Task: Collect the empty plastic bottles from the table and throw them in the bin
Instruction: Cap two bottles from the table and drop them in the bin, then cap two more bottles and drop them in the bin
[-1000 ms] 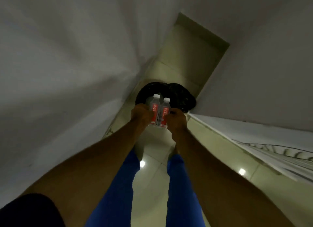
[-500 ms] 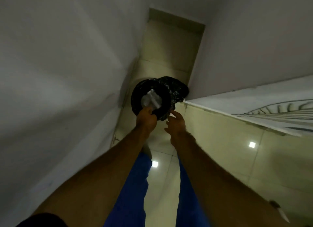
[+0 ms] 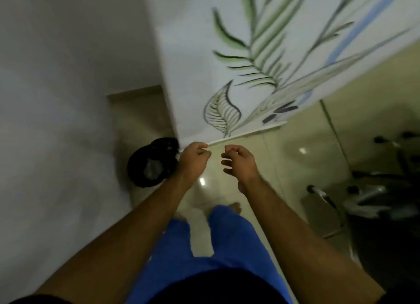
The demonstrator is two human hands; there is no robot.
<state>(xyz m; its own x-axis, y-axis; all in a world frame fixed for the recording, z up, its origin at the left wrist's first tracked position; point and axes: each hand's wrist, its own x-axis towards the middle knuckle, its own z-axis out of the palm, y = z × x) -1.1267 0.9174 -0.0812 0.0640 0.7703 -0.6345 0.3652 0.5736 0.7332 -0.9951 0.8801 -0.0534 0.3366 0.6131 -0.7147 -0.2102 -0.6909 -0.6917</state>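
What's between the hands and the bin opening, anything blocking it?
Nothing visible. The bin, lined in black, stands open-topped on the floor against the wall, with pale clear plastic showing inside. The left hand is beside its rim, loosely curled and empty; the right hand is farther off, also empty.

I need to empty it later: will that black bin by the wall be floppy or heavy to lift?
The bin seems lined with a crinkled black bag, so its rim probably gives. Only something pale shows inside, so it's likely light.
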